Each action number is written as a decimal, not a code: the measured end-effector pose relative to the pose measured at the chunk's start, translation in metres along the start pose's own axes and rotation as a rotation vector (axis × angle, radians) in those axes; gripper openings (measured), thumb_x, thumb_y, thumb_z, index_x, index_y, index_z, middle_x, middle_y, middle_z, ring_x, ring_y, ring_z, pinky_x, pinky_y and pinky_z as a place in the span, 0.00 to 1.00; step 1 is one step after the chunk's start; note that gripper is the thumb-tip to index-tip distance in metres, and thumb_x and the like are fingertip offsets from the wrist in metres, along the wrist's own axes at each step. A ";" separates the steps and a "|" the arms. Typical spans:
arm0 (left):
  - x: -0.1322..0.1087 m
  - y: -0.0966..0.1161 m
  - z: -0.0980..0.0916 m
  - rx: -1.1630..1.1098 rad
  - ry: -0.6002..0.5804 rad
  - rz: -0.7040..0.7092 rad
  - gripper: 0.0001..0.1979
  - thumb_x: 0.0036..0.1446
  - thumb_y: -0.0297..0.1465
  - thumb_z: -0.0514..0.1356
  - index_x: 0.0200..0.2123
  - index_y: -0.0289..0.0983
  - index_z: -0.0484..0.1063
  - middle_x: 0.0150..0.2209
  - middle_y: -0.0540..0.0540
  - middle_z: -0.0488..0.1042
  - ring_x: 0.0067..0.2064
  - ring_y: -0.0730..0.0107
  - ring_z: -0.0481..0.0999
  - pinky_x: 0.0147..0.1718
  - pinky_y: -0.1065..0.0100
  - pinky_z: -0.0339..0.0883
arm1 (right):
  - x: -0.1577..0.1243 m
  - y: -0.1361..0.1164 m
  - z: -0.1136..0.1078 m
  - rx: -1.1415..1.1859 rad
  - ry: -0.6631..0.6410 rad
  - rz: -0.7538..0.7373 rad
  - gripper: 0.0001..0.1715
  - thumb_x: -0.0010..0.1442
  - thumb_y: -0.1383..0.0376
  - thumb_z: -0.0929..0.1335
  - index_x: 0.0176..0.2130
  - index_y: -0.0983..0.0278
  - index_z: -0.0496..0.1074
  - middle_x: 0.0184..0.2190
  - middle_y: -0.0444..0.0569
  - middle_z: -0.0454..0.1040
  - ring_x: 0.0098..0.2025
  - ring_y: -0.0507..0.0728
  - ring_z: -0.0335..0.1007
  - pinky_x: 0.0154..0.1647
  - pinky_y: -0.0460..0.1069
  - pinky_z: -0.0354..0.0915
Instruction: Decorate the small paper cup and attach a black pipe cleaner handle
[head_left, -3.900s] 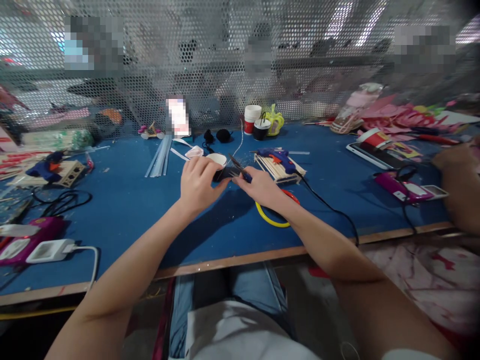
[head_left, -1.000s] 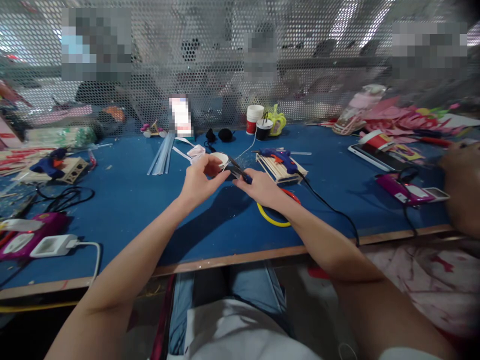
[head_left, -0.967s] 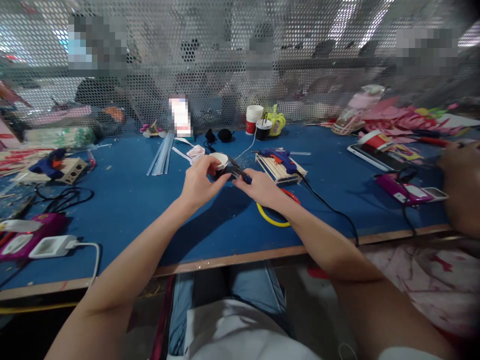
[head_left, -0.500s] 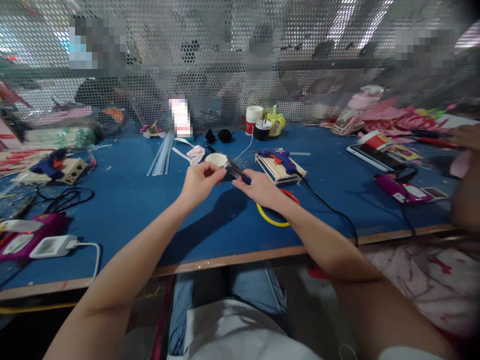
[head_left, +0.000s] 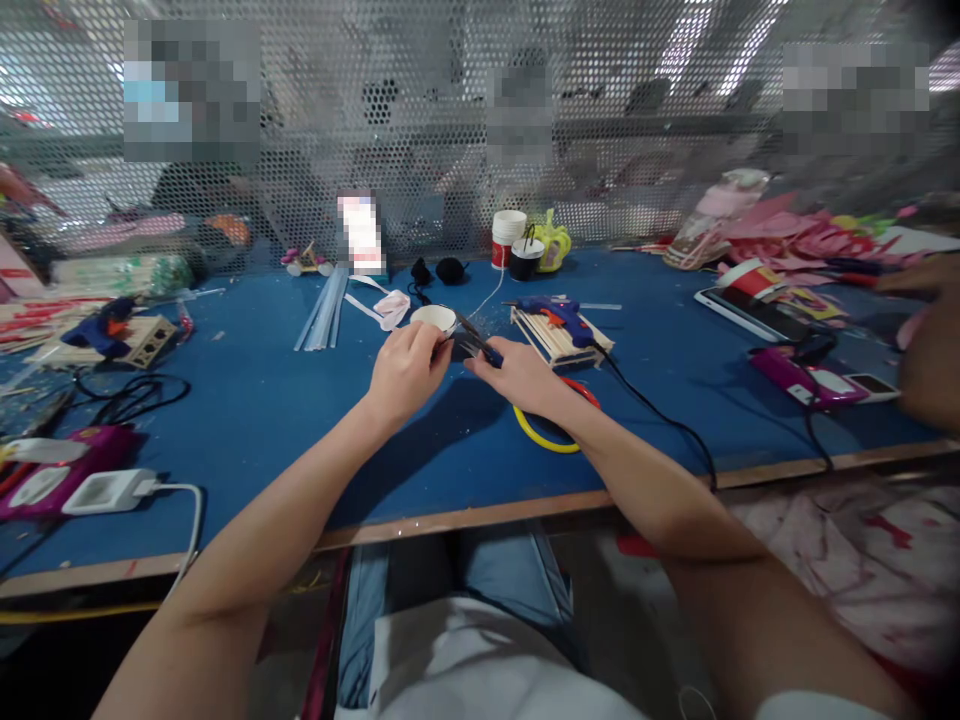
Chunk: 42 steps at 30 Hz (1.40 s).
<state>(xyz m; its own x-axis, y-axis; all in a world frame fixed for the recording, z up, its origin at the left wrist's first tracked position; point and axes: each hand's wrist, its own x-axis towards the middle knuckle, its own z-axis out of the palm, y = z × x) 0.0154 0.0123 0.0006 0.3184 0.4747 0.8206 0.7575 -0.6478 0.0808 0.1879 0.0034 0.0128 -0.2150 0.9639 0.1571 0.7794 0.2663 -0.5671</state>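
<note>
My right hand [head_left: 517, 375] is closed around dark-bladed scissors [head_left: 474, 335] with a blue handle, the blades spread and pointing left. Just left of the blades, my left hand [head_left: 409, 365] is closed with fingers pinched together; what they hold, if anything, is hidden. A white paper cup [head_left: 433, 319] stands right behind my left fingers, its lower part covered by them. Beyond my right hand, a blue and orange glue gun [head_left: 559, 318] rests on a small wooden stick rack [head_left: 559, 345]. A yellow and red ring [head_left: 551, 435] lies partly under my right forearm.
Clear glue sticks [head_left: 322, 315], a white ribbon [head_left: 391, 308] and black yarn balls [head_left: 450, 270] lie behind the cup. Stacked paper cups [head_left: 509, 235] stand by the mesh screen [head_left: 420, 130]. The glue gun's cord [head_left: 660, 405] runs off the front edge. A co-worker's arm [head_left: 930, 340] is at right.
My left hand has turned, its back now facing up and its fingers curled in more. My right hand and the scissors have stayed nearly in place.
</note>
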 end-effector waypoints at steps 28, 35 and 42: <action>0.007 0.008 -0.010 -0.737 -0.322 -0.608 0.10 0.53 0.35 0.54 0.26 0.35 0.65 0.22 0.49 0.70 0.23 0.76 0.69 0.25 0.72 0.61 | 0.000 0.003 0.001 0.014 0.020 -0.039 0.14 0.55 0.55 0.62 0.30 0.64 0.65 0.26 0.46 0.70 0.29 0.53 0.64 0.30 0.46 0.55; 0.006 0.001 -0.010 -0.678 -0.312 -0.531 0.09 0.54 0.35 0.54 0.27 0.36 0.64 0.22 0.49 0.69 0.23 0.76 0.67 0.25 0.72 0.59 | -0.002 0.003 -0.001 0.076 -0.018 -0.060 0.20 0.52 0.49 0.64 0.32 0.64 0.65 0.26 0.45 0.70 0.28 0.51 0.64 0.30 0.45 0.56; 0.006 -0.002 -0.011 -0.442 -0.298 -0.402 0.08 0.54 0.34 0.53 0.28 0.35 0.66 0.22 0.49 0.69 0.22 0.77 0.63 0.23 0.73 0.54 | -0.004 0.000 -0.002 0.081 -0.034 -0.035 0.21 0.51 0.49 0.65 0.34 0.64 0.67 0.28 0.46 0.70 0.28 0.51 0.64 0.29 0.45 0.56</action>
<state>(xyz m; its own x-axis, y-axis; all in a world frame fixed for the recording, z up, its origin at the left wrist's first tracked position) 0.0093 0.0104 0.0117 0.2516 0.8335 0.4919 0.5652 -0.5391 0.6244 0.1898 -0.0006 0.0140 -0.2628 0.9529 0.1511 0.7208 0.2980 -0.6258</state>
